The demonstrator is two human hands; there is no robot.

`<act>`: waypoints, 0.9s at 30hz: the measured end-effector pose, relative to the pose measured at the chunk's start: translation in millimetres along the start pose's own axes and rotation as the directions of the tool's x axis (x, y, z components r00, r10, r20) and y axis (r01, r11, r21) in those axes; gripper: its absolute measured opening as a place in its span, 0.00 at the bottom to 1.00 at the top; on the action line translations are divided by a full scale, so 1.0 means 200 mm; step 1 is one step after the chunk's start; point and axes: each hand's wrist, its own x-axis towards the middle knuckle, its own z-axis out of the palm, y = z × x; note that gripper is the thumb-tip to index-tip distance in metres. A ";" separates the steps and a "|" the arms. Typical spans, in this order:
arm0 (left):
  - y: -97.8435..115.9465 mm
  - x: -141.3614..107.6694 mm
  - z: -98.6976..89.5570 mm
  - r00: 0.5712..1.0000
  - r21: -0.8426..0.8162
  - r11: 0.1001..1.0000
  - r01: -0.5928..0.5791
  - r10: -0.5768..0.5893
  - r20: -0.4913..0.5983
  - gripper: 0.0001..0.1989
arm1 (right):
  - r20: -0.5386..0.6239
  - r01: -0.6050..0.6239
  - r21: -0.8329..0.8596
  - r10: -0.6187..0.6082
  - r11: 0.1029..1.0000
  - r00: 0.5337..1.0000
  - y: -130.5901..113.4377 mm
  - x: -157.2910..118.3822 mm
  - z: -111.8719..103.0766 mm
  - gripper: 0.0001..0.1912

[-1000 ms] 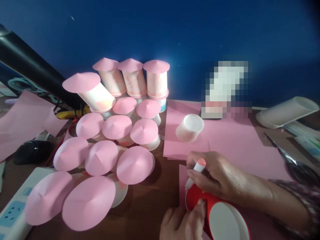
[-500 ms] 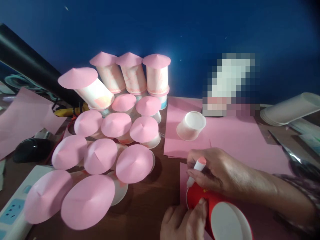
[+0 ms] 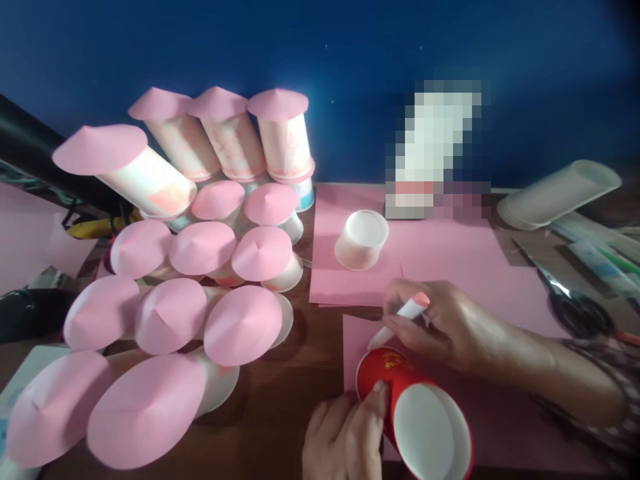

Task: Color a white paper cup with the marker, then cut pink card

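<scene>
My left hand [image 3: 345, 433] steadies a red paper cup [image 3: 400, 375] with yellow marks and a white inside. The cup lies tilted on pink paper [image 3: 354, 337], its open mouth towards me and to the right. In my right hand [image 3: 445, 323] is a white marker [image 3: 406, 313] with a pinkish end, gripped between thumb and fingers. The marker's tip points down at the paper by the cup's far rim; I cannot tell if it touches. Beyond my hands a small white cup [image 3: 350, 250] stands on larger pink sheets [image 3: 440, 250].
Several white cups topped with pink paper cones [image 3: 245, 323] fill the left side. At right are scissors [image 3: 575, 307] and a stack of white cups [image 3: 555, 197] on its side. A power strip [image 3: 30, 380] is at lower left, below a dark wall [image 3: 350, 53].
The whole view has shifted, so things appear further left. My right hand and the marker have moved slightly along the red cup's far rim; both hands keep their holds.
</scene>
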 end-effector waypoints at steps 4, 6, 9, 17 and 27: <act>0.00 -0.02 0.01 1.000 0.011 1.000 0.007 -0.007 -0.016 0.19 | -0.077 -0.014 0.002 0.015 1.000 0.997 0.04 -0.05 0.01 0.08; -0.01 -0.03 0.01 1.000 -0.005 1.000 0.005 -0.005 -0.023 0.21 | -0.126 -0.027 0.000 0.027 1.000 0.992 0.05 -0.08 0.00 0.08; -0.01 -0.04 0.02 1.000 -0.044 0.999 0.009 -0.010 -0.023 0.23 | -0.175 -0.072 0.019 0.074 0.997 0.982 0.05 -0.13 0.00 0.07; 0.00 -0.03 0.02 0.998 -0.058 0.996 0.066 -0.067 0.000 0.28 | -0.276 -0.113 0.081 0.131 0.990 0.952 0.07 -0.28 0.03 0.08; 0.01 -0.02 0.01 0.988 -0.099 0.984 0.151 -0.147 0.040 0.30 | -0.457 -0.117 0.056 0.130 0.992 0.880 0.10 -0.49 0.14 0.09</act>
